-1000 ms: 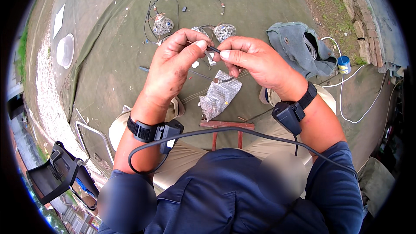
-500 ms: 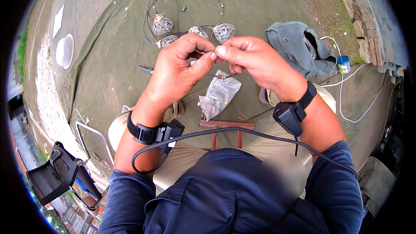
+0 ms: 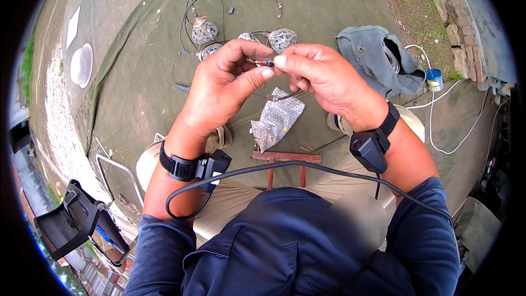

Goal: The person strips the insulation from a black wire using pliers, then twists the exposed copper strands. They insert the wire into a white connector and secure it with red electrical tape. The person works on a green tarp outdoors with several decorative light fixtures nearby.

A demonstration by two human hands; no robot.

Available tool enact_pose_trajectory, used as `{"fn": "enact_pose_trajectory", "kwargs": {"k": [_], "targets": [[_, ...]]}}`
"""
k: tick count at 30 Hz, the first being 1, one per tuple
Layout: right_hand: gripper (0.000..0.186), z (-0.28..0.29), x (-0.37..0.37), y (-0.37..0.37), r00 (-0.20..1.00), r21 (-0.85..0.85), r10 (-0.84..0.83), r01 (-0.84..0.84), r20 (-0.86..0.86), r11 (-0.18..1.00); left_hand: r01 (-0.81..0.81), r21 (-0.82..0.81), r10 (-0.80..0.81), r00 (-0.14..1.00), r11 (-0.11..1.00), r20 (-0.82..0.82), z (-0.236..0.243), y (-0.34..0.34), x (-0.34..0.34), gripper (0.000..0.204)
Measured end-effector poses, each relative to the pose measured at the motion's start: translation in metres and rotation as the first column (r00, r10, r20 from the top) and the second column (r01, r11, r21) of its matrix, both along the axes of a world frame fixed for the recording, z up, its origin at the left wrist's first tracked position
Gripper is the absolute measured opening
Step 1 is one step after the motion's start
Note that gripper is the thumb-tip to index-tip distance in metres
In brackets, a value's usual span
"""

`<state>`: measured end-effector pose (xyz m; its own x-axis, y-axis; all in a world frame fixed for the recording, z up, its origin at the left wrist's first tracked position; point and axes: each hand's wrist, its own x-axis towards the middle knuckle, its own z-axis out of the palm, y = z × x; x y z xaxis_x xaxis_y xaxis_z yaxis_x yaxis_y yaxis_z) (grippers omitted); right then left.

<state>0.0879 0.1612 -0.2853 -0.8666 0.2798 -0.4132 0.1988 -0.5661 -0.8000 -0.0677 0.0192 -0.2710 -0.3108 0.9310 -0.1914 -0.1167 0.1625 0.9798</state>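
My left hand (image 3: pixel 227 79) is closed around a thin reddish-brown wire (image 3: pixel 256 62), its thumb and forefinger slightly parted at the tips. Opposite it, my right hand (image 3: pixel 331 82) pinches the wire's end, where a small blue piece (image 3: pixel 268 62) shows between the fingertips. Part of the wire is hidden by my fingers. Below the hands hangs a black cable (image 3: pixel 285 97) with a brown section. Under that lies a bubble-wrap bag (image 3: pixel 279 116). Beyond my hands, several mesh-covered rounded objects (image 3: pixel 282 39) with blue spots rest on the green ground sheet (image 3: pixel 323 0), joined to black cables.
A grey cloth bag (image 3: pixel 372 63) holding a coiled white cable lies at right, beside a blue can (image 3: pixel 434 80). In front of me stands a red-brown stool (image 3: pixel 286 157). A black chair (image 3: pixel 82 225) is at lower left. A white lid-like object (image 3: pixel 82 66) lies far left.
My left thumb has drawn away from the right fingertips, so the wire and blue piece now show between them. The cable below has shifted slightly left.
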Motion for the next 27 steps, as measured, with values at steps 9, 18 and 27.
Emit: {"fn": "enact_pose_trajectory", "kwargs": {"k": [9, 18, 27], "targets": [[0.023, 0.000, 0.000, 0.004, 0.997, -0.017, -0.081, 0.081, -0.005, 0.997, -0.181, 0.067, 0.181, 0.983, 0.981, 0.000, -0.013, 0.003, -0.004, 0.028], [0.022, 0.003, -0.002, 0.012, 0.984, 0.022, -0.171, 0.170, 0.048, 0.985, -0.365, -0.023, 0.360, 0.925, 0.931, -0.122, -0.011, 0.004, -0.012, 0.028], [0.027, 0.001, -0.002, 0.018, 0.969, 0.061, -0.227, 0.222, 0.101, 0.973, -0.388, -0.021, 0.380, 0.913, 0.922, -0.151, -0.012, 0.003, -0.014, 0.028]]}}
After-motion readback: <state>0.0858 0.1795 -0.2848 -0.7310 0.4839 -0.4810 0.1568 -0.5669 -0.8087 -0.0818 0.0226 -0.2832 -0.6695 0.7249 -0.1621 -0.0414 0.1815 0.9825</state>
